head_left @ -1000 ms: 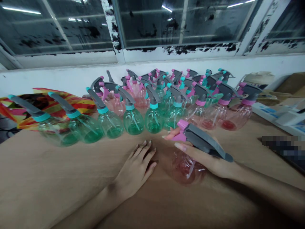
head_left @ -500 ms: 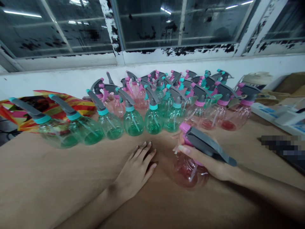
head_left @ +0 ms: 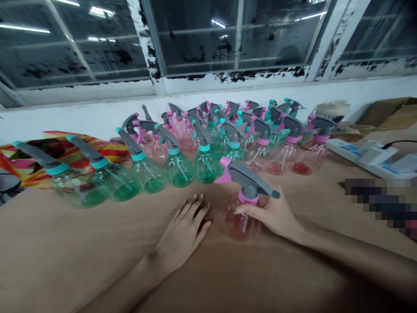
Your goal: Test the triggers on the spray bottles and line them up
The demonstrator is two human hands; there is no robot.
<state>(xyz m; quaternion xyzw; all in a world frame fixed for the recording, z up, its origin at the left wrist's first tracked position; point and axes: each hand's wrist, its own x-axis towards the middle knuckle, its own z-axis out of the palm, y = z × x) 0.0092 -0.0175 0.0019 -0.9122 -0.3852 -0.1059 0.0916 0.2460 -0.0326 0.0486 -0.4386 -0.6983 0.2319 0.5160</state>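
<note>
One pink spray btl [head_left: 240, 224] is in front of the btl row [head_left: 206, 168], my R hand [head_left: 279, 217] closed round its body, prob. b/c this grip steadies it. My L hand [head_left: 185, 232] rests open, palm down, on the table [head_left: 97, 243].

Right fingers [head_left: 257, 212] partly hidden behind pink bottle [head_left: 236, 226], rear bottles [head_left: 187, 143] overlapped, dark object [head_left: 381, 204] pixelated

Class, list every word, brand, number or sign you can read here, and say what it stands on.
No text can be read with certainty.
Tub: letters on its dark label, too small and blurred to read.
Held bottle: no lettering visible.
Power strip: nothing legible.
</note>
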